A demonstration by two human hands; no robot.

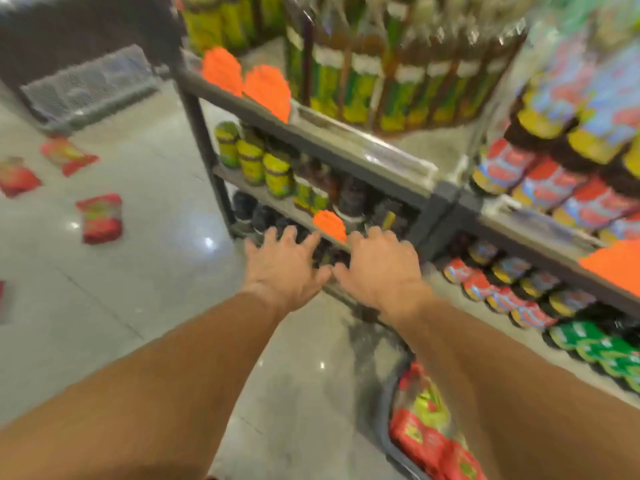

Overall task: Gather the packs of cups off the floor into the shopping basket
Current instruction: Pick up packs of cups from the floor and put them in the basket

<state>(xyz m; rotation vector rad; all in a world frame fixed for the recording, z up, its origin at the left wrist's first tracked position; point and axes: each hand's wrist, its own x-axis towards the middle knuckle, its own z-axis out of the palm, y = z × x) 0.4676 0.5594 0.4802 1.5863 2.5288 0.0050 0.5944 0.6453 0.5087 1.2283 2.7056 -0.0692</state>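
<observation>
We reach out with both hands empty beside the shelves, red packs on the floor and in the basket.

The shelf rack [346,147] of jars fills the right of the frame. At lower right the shopping basket [388,420] holds red packs [422,438]. Three more packs of cups [102,218] lie at left on the floor [145,278]. Our left hand [284,268] and right hand [381,268], at centre, show a slack, spread grip holding nothing.
</observation>
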